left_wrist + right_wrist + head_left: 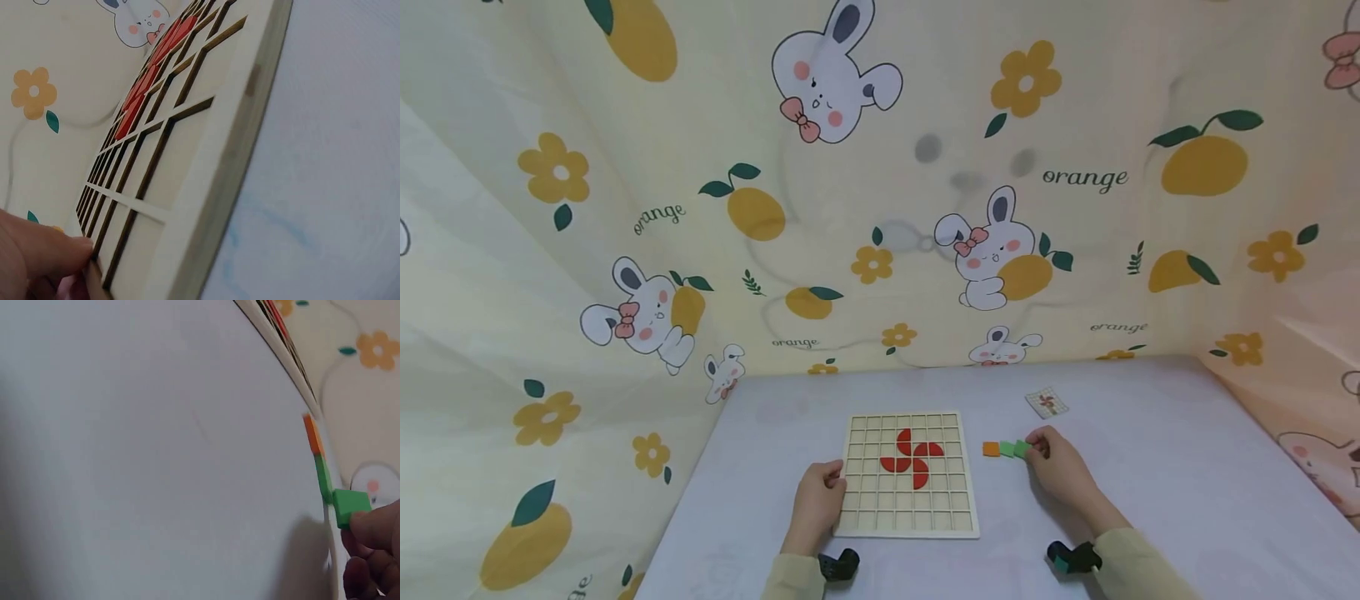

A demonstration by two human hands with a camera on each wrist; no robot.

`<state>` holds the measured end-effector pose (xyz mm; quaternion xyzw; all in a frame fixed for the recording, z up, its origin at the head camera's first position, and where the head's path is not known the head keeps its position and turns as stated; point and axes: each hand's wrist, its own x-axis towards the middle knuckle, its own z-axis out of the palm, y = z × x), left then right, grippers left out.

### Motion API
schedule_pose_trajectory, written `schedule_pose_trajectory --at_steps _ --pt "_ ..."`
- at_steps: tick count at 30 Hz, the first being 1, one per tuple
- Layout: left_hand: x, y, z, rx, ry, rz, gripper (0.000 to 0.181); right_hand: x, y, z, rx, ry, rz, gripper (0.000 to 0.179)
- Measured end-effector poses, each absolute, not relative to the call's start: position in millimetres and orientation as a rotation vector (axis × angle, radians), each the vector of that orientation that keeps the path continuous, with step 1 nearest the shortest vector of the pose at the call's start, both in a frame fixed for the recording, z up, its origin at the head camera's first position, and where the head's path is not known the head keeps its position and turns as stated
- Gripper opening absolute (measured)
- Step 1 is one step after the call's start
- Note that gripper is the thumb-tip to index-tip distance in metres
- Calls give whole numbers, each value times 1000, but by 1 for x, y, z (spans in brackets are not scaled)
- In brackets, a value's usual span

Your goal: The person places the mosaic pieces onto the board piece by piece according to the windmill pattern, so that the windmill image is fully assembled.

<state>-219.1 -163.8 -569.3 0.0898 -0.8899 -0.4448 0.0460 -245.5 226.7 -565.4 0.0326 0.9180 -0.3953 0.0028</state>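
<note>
A pale grid board (pixel 865 502) lies on the table with several red quarter-round pieces (pixel 921 475) set in a pinwheel near its middle. My left hand (pixel 817 500) grips the board's left edge, thumb on top at the rim in the left wrist view. To the right of the board, my right hand (pixel 1063 471) pinches a green square tile (pixel 351 506) between thumb and fingers. Beside that tile lie another green square tile (pixel 323 478) and an orange square tile (pixel 314 435), in a row toward the board.
A small card (pixel 1047 402) printed with a red pinwheel on a grid lies behind the right hand. The white table (pixel 760 450) meets a patterned cloth (pixel 865 350) at the back and sides.
</note>
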Motion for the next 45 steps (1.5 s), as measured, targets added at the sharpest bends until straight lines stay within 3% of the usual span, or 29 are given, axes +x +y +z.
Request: schedule_pose_trajectory --at_steps 13,23,45 --pt "-220 -168 -575 321 -2704 -1410 31 -241 144 -556 82 2797 -1352 13" --pt "-220 -167 -575 348 -2666 -1449 32 -229 86 -557 -211 2719 -1394 8" --pt "-219 -169 -578 319 -2680 -1461 32 -233 60 -567 -387 2804 -1256 8"
